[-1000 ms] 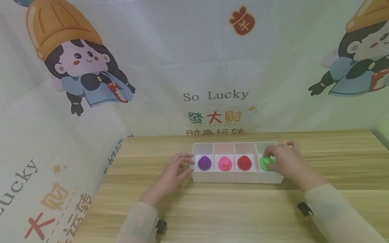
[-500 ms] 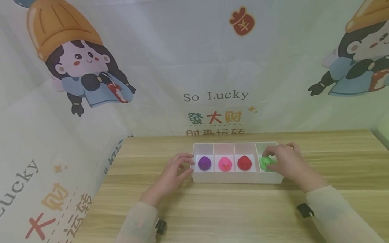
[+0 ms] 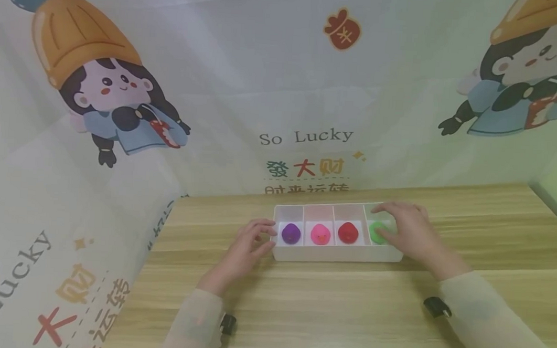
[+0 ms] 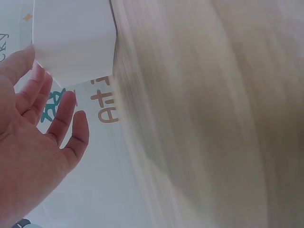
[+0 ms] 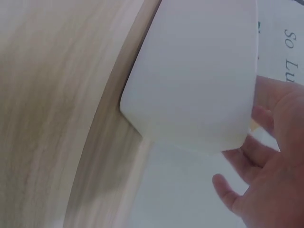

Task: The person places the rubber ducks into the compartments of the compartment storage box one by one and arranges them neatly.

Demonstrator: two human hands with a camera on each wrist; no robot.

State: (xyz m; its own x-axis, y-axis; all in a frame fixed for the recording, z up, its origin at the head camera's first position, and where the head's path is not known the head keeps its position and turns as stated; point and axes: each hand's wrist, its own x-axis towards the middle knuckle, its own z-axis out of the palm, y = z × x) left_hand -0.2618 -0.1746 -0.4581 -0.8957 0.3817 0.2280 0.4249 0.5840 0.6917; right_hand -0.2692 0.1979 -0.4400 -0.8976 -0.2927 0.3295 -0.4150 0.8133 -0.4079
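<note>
A white box point(image 3: 338, 254) with several compartments in a row stands on the wooden table. From left to right, it holds a purple toy duck point(image 3: 291, 234), a pink toy duck point(image 3: 320, 234), a red toy duck point(image 3: 348, 233) and a green toy duck point(image 3: 377, 233), one per compartment. My left hand point(image 3: 239, 251) is at the box's left end, fingers loosely bent, thumb by the front corner. Over the rightmost compartment, my right hand point(image 3: 412, 233) spreads thumb and index finger, the thumb partly covering the green duck. In the right wrist view, other fingers lie by the box's right end.
The wooden table point(image 3: 328, 313) reaches back to a hanging printed cloth point(image 3: 226, 87) with cartoon figures and lettering. The cloth also runs along the left side. A black strap piece point(image 3: 437, 307) shows at the right wrist, another point(image 3: 228, 324) at the left.
My right index finger has lifted off the green duck and spread away from the thumb. The duck stays in its compartment. The left hand keeps its place, while the view shifts slightly.
</note>
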